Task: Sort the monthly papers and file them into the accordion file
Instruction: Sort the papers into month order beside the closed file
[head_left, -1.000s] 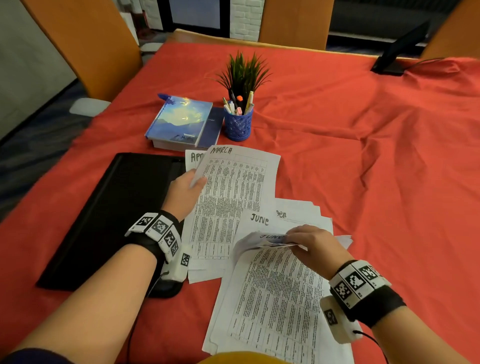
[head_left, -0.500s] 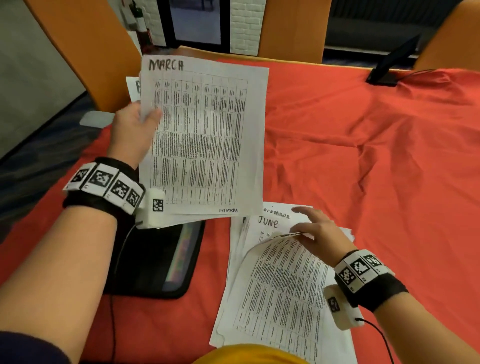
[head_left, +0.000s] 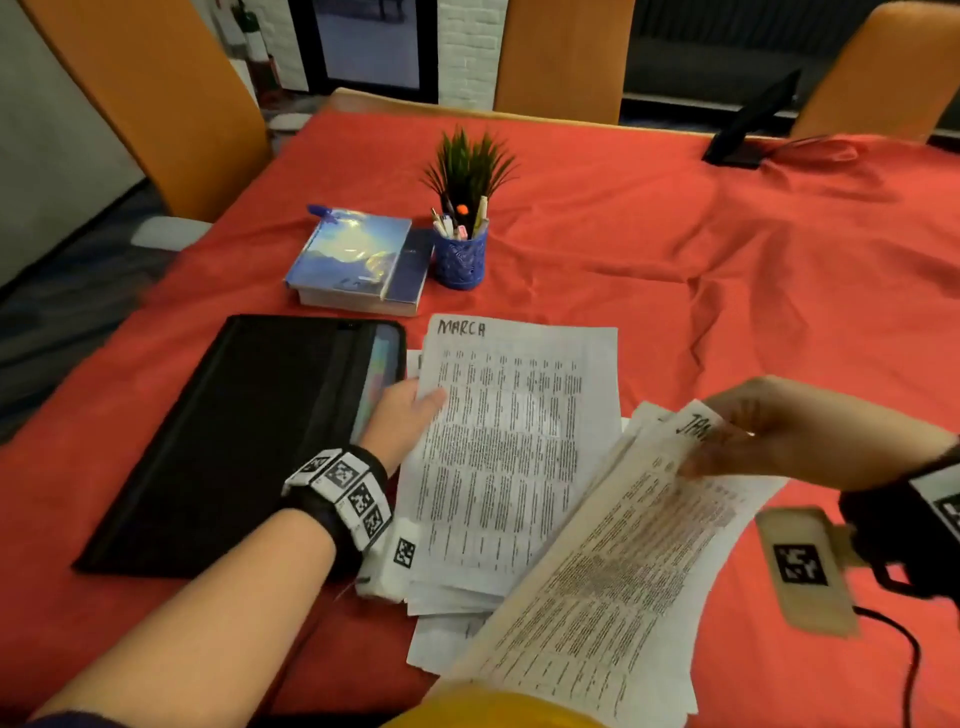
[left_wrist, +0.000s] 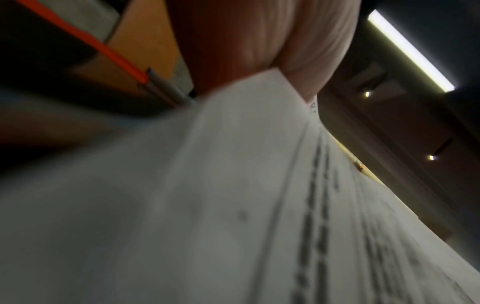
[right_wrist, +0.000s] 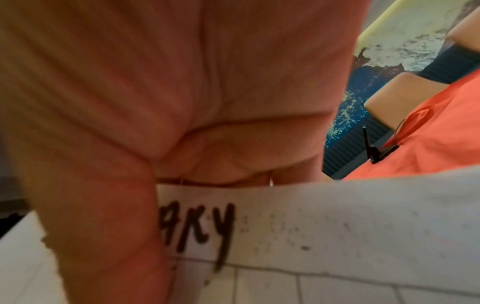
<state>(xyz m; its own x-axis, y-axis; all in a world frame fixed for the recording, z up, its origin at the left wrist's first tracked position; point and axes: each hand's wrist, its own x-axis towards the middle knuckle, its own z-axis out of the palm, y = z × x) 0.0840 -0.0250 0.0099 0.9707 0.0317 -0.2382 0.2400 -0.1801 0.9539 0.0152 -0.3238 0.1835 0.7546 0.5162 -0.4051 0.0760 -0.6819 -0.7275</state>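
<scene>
Sorting is under way and, judging by the accordion file (head_left: 244, 447) lying flat toward the tabletop's left edge, no filing has begun. The left hand (head_left: 408, 418) grips the March stack (head_left: 519, 452); the right hand (head_left: 795, 431) pinches a January sheet (head_left: 613, 587).

the counter (head_left: 675, 291) is covered by a red cloth (head_left: 753, 364), creased toward the right. lying on it: a black accordion file (head_left: 234, 441) at near left, flat; a stack of two books (head_left: 358, 260) just beyond the file; a blue pen cup (head_left: 460, 258) just right of the books; a small green plant (head_left: 467, 166) directly behind the cup; a black stand (head_left: 748, 130) at the far right edge; loose papers (head_left: 436, 639) at near centre.
</scene>
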